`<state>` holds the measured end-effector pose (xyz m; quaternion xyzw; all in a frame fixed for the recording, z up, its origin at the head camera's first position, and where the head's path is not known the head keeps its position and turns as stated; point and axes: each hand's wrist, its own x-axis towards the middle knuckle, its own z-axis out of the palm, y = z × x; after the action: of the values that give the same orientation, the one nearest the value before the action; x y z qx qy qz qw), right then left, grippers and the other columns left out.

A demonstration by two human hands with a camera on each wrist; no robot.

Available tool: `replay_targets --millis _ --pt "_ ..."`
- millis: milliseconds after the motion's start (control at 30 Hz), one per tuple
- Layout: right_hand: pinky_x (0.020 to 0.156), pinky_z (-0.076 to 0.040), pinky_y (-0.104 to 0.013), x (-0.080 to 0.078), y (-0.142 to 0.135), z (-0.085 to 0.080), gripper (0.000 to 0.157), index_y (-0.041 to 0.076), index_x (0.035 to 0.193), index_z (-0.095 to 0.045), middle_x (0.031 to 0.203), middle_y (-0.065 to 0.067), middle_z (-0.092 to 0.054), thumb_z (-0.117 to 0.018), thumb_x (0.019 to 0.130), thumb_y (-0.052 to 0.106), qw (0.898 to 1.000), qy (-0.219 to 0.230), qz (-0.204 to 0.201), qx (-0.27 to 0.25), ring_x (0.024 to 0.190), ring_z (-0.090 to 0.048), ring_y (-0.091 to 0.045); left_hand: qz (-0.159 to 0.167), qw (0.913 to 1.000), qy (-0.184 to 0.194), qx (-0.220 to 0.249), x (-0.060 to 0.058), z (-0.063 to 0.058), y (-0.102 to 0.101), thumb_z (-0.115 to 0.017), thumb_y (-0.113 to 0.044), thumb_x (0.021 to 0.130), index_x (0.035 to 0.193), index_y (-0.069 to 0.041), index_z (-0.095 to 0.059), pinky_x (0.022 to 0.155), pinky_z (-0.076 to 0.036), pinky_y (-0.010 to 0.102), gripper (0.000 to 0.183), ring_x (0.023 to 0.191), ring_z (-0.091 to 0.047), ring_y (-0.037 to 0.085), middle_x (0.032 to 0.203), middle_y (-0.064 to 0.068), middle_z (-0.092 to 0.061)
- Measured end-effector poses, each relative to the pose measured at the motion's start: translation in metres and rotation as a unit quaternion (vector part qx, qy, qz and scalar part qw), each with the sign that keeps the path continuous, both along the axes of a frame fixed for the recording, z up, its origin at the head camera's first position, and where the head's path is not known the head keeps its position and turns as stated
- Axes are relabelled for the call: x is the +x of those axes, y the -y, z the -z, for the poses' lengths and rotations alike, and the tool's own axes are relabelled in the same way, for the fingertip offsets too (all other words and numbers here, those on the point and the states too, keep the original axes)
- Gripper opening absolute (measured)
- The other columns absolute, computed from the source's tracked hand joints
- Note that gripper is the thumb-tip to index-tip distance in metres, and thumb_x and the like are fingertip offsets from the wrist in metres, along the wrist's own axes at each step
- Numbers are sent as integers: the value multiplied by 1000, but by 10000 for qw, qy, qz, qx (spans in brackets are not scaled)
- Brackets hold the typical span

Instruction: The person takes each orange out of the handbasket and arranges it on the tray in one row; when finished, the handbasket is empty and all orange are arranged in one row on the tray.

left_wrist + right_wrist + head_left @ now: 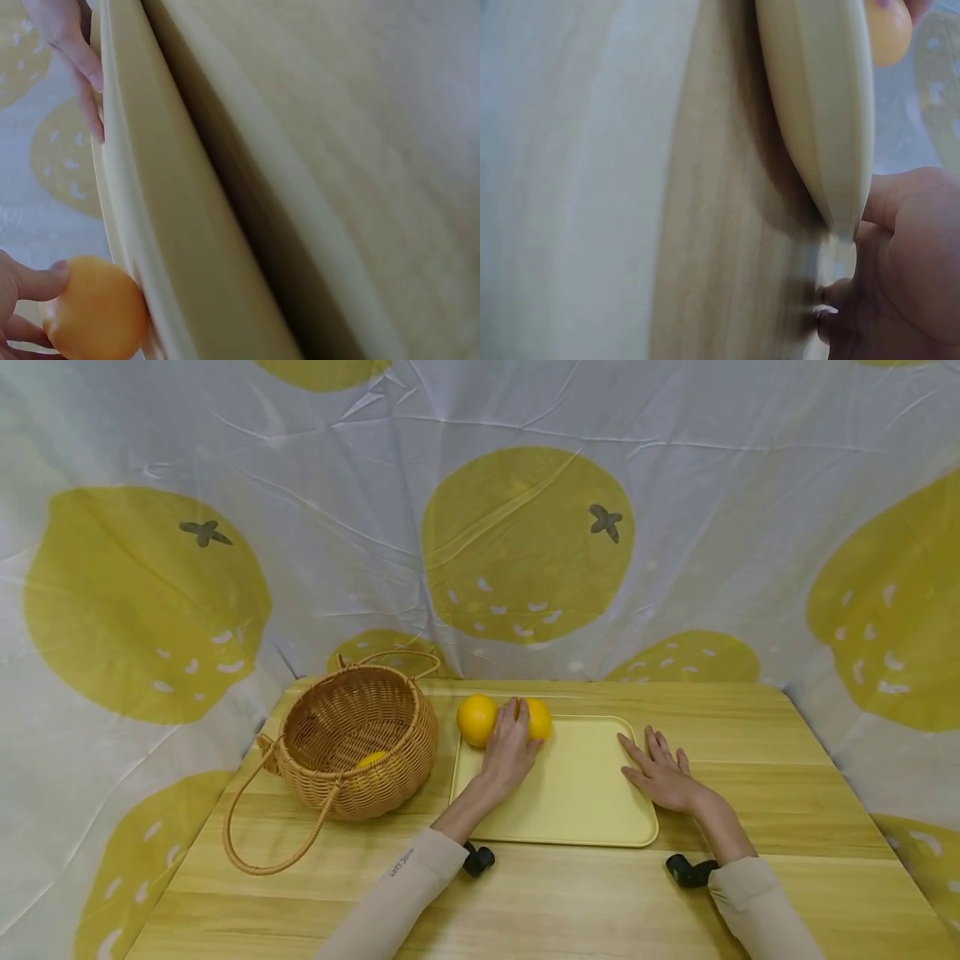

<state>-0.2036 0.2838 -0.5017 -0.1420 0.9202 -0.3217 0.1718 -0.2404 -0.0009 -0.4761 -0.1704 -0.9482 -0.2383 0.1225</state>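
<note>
My left hand (512, 747) is over the back left of a pale yellow tray (577, 785), its thumb and fingers gripping an orange (539, 720). The left wrist view shows the thumb against that orange (96, 307). A second orange (476, 721) lies just left of the hand, at the tray's back left corner. My right hand (663, 777) rests at the tray's right edge with fingers spread and straight. In the right wrist view its thumb lies at the tray's rim (862, 135), with other fingertips low beside it on the table.
Left of the tray stands a round wicker basket (405, 777) with a yellow-orange fruit (371, 759) inside. One basket handle (232, 835) hangs out toward the front left. The wooden table (570, 902) meets a lemon-print cloth (690, 527) at the back and sides.
</note>
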Motion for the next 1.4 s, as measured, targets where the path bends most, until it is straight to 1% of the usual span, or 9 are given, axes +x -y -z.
replay_targets --millis 167,267,367,600,733,933,1100,1400 --pt "112 23 -77 -1 0 1 66 9 167 -14 166 -35 21 -40 113 37 10000 -37 20 42 153 23 -55 -193 9995 -246 57 0 2 -1 -80 -12 91 144 17 -48 107 -53 43 69 135 -52 40 145 31 -52" --pt "112 23 -77 -1 1 1 67 8 167 -14 166 -35 21 -40 113 38 10000 -39 21 46 153 23 -55 -248 9993 -256 139 1 4 -1 -79 -12 91 145 17 -46 110 -51 43 69 137 -50 41 146 31 -51" --pt "111 23 -77 0 0 1 67 7 166 -14 166 -35 21 -40 113 37 10000 -54 27 51 153 23 -55 -223 9993 -234 190 1 6 -1 -78 -12 92 146 17 -44 109 -52 43 70 139 -49 41 149 31 -49" --pt "111 24 -77 0 -1 1 67 7 166 -13 166 -35 22 -39 113 37 10000 -35 26 34 152 24 -55 -194 9996 -138 153 0 8 0 -74 -14 95 148 18 -41 108 -53 43 71 140 -48 42 151 32 -46" --pt "111 23 -77 0 -1 2 67 7 167 -14 166 -35 21 -40 113 37 10000 -38 26 36 153 23 -55 -196 9996 -22 188 0 5 0 -72 -13 97 148 18 -40 110 -51 44 69 141 -47 43 151 33 -45" --pt "111 23 -77 -1 -1 2 67 7 166 -14 166 -35 21 -40 113 37 10000 -69 8 35 152 24 -55 -179 9989 189 379 1 0 1 -70 -12 99 149 19 -38 114 -47 46 67 144 -44 45 153 34 -42" --pt "111 23 -77 -1 0 0 66 7 166 -14 166 -35 21 -40 113 37 10000 -82 -6 28 153 24 -55 -151 9990 189 379 1 -2 1 -70 -11 99 149 19 -38 115 -46 47 67 143 -44 44 153 34 -42" --pt "111 24 -77 0 -1 1 67 6 166 -14 165 -35 22 -40 113 36 10000 -61 -14 -1 152 25 -55 -108 9991 205 343 1 -1 0 -71 -10 98 149 18 -39 113 -48 45 67 143 -45 43 153 31 -42"
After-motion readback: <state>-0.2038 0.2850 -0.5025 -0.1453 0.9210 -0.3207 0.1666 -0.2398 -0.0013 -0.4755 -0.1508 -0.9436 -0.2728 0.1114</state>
